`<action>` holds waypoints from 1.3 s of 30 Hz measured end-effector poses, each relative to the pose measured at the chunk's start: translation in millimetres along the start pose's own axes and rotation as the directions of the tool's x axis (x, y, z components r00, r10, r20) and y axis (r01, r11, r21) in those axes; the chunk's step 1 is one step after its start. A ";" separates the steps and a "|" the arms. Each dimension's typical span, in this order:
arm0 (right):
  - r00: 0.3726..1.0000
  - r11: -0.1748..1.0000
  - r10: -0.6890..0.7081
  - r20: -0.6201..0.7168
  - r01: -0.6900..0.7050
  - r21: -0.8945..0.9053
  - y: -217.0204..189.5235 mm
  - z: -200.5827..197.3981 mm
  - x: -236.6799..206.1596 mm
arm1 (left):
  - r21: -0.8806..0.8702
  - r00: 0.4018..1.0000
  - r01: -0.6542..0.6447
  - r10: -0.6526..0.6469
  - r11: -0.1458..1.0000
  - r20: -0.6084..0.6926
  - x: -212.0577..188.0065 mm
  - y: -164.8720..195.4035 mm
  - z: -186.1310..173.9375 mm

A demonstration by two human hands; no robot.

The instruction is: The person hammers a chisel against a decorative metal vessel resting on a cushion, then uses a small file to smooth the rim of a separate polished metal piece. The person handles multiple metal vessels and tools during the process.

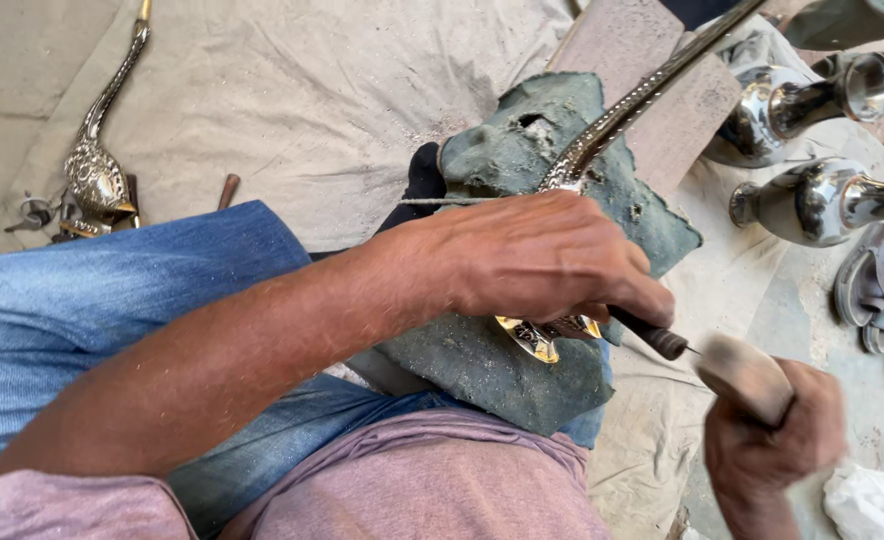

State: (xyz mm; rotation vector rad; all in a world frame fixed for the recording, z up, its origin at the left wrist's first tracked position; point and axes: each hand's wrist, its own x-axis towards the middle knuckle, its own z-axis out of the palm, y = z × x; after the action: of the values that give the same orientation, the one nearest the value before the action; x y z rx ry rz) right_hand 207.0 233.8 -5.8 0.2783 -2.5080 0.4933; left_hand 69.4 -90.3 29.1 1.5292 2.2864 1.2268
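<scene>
Your left hand [547, 255] lies closed over the body of a long-necked metal bird [602, 125], pressing it down onto the green pad [522, 150] across your lap, and the same hand pinches a small dark-handled chisel [652, 335] between the fingers. The chisel's handle sticks out toward your right, low and nearly level. Your right hand [777, 440] is wrapped around a wooden mallet [747, 375], whose pale head sits just beside the butt of the chisel, almost touching it.

This looks like the chasing step: you are cutting pattern into the bird's body, one tap at a time. The next blow calls for a short, square strike on the chisel's end while your left hand keeps the tip from skating across the bright metal. Hold the bird firmly against the pad so that it does not roll.

The bird's long axis runs diagonally, from its gold-and-silver body under your left hand up and away to the right, with the textured neck rising past the brick-coloured block [652, 60] toward the top edge. The head is out of view. The chisel lies roughly across that axis.

Off to your left, a second metal bird [97, 165] lies on the cloth [292, 90] with its neck pointing away from you. On your right stand two shiny metal vases [802, 100], and sandals [882, 290] rest near them.
</scene>
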 end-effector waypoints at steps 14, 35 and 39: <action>0.742 0.724 0.487 0.460 -0.638 0.262 -7.3 -2.3 33.5 | -0.424 0.719 0.228 -0.445 0.877 -0.533 -43.8 9.0 49.7; 0.715 0.926 0.286 0.638 -0.037 -0.375 200.2 -41.3 46.9 | -0.460 0.675 0.240 -0.488 0.855 -0.554 -30.3 20.1 73.8; 0.681 0.912 0.321 0.658 -0.034 -0.409 229.1 -40.0 39.0 | -0.447 0.697 0.230 -0.467 0.864 -0.544 -29.7 19.1 69.6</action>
State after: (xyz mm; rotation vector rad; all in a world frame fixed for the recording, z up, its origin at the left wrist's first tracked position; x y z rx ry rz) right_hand 126.3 455.0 -18.4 0.0673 -3.3580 -0.0692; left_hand 132.7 -73.4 -13.2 0.5240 2.3503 2.1112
